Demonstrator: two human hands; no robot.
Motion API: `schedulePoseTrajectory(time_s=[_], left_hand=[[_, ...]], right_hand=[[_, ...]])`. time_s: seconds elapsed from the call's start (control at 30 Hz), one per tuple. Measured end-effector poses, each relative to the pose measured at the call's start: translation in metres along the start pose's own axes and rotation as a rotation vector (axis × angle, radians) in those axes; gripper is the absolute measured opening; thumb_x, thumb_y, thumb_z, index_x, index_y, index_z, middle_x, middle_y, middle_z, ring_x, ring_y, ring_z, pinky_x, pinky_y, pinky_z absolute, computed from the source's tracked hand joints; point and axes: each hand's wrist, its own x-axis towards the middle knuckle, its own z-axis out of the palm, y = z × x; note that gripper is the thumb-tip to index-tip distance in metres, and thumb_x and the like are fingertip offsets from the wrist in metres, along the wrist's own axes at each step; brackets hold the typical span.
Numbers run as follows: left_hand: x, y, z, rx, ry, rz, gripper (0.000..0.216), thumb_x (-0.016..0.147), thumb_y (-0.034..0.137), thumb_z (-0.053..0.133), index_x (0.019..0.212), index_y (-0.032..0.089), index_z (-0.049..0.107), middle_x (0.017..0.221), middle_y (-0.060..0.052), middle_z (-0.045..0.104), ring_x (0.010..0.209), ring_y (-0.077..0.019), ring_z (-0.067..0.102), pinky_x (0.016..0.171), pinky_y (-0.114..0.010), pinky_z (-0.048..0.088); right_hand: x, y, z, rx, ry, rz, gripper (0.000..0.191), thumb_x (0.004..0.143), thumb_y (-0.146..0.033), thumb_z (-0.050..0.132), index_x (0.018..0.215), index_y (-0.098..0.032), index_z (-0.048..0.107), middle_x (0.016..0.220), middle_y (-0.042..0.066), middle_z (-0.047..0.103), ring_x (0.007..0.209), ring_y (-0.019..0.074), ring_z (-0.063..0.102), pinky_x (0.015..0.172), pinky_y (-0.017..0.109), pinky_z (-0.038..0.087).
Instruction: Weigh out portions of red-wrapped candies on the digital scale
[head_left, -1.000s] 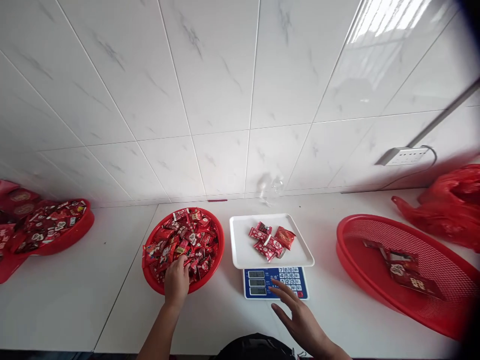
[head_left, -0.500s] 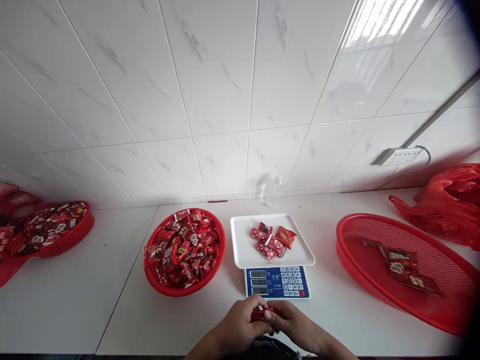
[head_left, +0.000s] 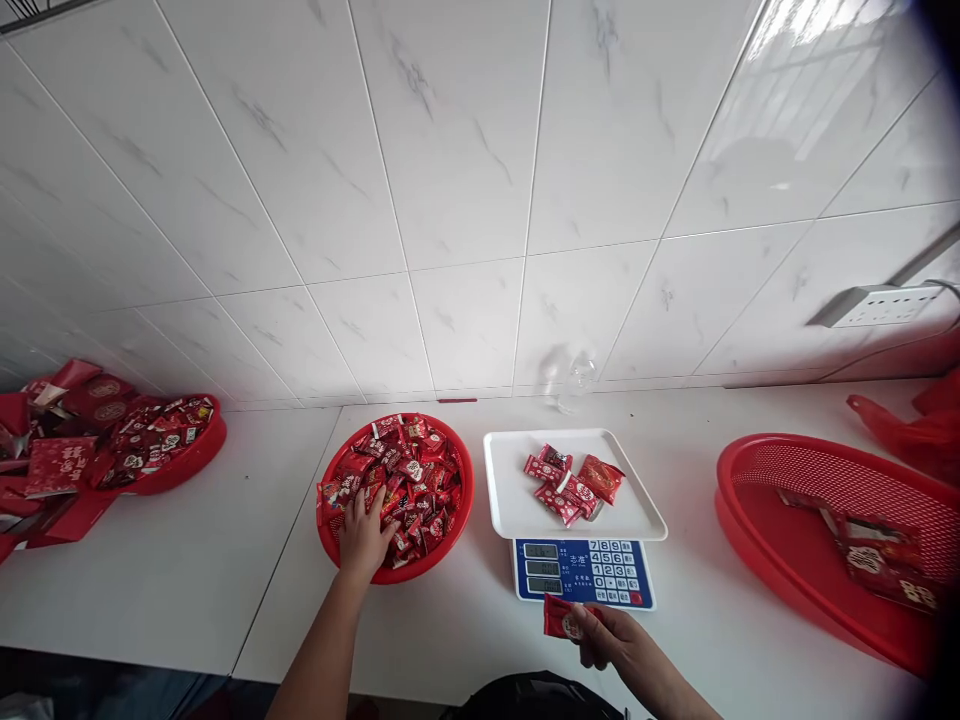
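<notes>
My left hand (head_left: 363,540) reaches into a round red basket (head_left: 467,490) heaped with small red wrapped candies (head_left: 420,490). Its fingers are spread and rest on the candies; nothing shows gripped in them. Between the thumb and fingers of my right hand (head_left: 613,640) is a small red candy packet (head_left: 558,618), just in front of the blue scale's keypad. The digital scale (head_left: 577,562) carries a white tray (head_left: 514,495), on which several red packets (head_left: 561,503) lie in a loose group.
At the right stands a large red mesh basket (head_left: 739,540) with a few dark red packets inside. Behind it is a red plastic bag (head_left: 915,440). Far left, another red basket (head_left: 214,440) holds candies beside red boxes (head_left: 64,465). A clear bottle (head_left: 577,385) stands by the tiled wall.
My hands have parted. The left moved away leftward into the candy basket, while the right keeps a red packet near the scale. The view has turned to the left.
</notes>
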Motion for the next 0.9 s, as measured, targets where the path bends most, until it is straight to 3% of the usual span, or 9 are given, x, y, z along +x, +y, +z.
schedulePoseTrajectory(time_s=[0.13,0.33,0.57,0.9], left_hand=[[0.010,-0.007,-0.001,-0.083,0.020,0.046,0.039,0.085,0.030,0.038,0.119,0.019,0.054,0.122,-0.013,0.053,0.113,-0.0281,0.045,0.084,-0.039,0.044],[0.009,0.011,-0.020,-0.365,0.055,0.099,0.035,0.084,0.032,0.039,0.110,0.016,0.057,0.113,-0.011,0.059,0.105,-0.0224,0.053,0.087,-0.033,0.043],[0.001,0.040,-0.043,-0.868,-0.135,-0.049,0.041,0.076,0.054,0.047,0.093,0.020,0.060,0.085,-0.005,0.067,0.076,-0.0207,0.060,0.064,-0.029,0.046],[0.002,0.033,-0.049,-0.794,0.082,-0.195,0.037,0.070,0.056,0.052,0.077,0.020,0.058,0.068,-0.002,0.064,0.061,-0.0183,0.057,0.055,-0.027,0.041]], right_hand=[[0.002,-0.007,0.004,0.009,-0.009,-0.008,0.055,0.071,-0.071,0.038,0.066,-0.019,0.052,0.055,0.000,0.055,0.055,0.0134,0.048,0.056,0.026,0.036],[0.004,-0.004,0.004,0.025,-0.002,-0.002,0.053,0.072,-0.070,0.039,0.067,-0.019,0.052,0.056,0.000,0.055,0.056,0.0134,0.048,0.057,0.026,0.036],[0.007,-0.002,0.002,0.042,0.010,0.003,0.053,0.072,-0.070,0.039,0.067,-0.018,0.051,0.057,0.000,0.053,0.057,0.0136,0.048,0.057,0.026,0.035],[0.008,-0.002,-0.001,0.032,0.024,0.017,0.055,0.070,-0.072,0.038,0.066,-0.019,0.051,0.056,0.000,0.054,0.055,0.0134,0.048,0.056,0.026,0.036]])
